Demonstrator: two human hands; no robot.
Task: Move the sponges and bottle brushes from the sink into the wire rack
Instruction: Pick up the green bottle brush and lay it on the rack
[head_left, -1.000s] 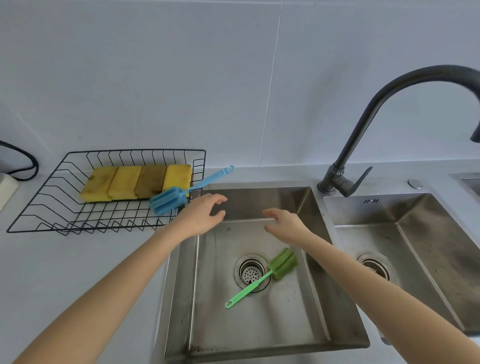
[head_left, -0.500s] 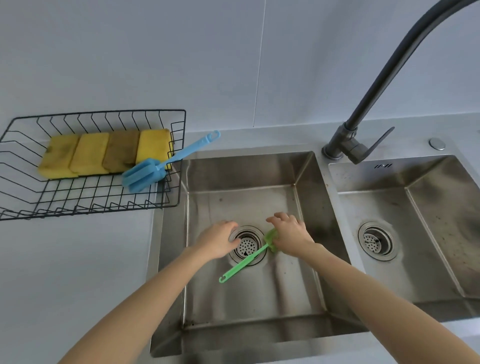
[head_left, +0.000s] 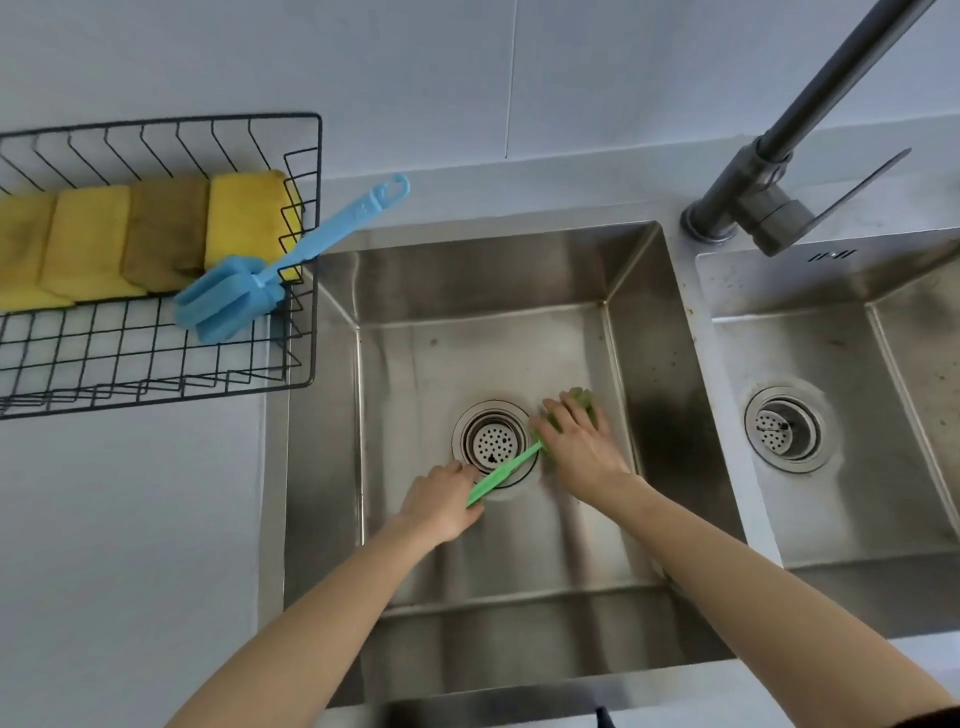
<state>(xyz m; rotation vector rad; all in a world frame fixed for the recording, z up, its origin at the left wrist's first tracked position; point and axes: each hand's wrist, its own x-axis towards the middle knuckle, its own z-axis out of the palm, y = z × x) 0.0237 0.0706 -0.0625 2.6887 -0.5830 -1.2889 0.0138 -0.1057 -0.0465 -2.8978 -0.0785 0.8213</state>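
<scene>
A green bottle brush (head_left: 506, 473) lies on the floor of the left sink basin (head_left: 405, 364), across the drain. My left hand (head_left: 441, 501) is closed around the end of its handle. My right hand (head_left: 576, 441) lies over its green sponge head, which peeks out past my fingertips. The black wire rack (head_left: 156, 364) stands on the counter at the left and holds several yellow and brown sponges (head_left: 140, 234) in a row. A blue bottle brush (head_left: 260, 283) rests in the rack with its handle sticking out over the rack's right edge.
A dark faucet (head_left: 769, 202) rises between the two basins at the back right. The right basin (head_left: 857, 467) has its own drain. White counter (head_left: 130, 545) spreads in front of the rack. A tiled wall stands behind.
My left hand slid from beside the drain down to the end of the handle and closed on it. My right hand settled flatter over the green head. The view came closer.
</scene>
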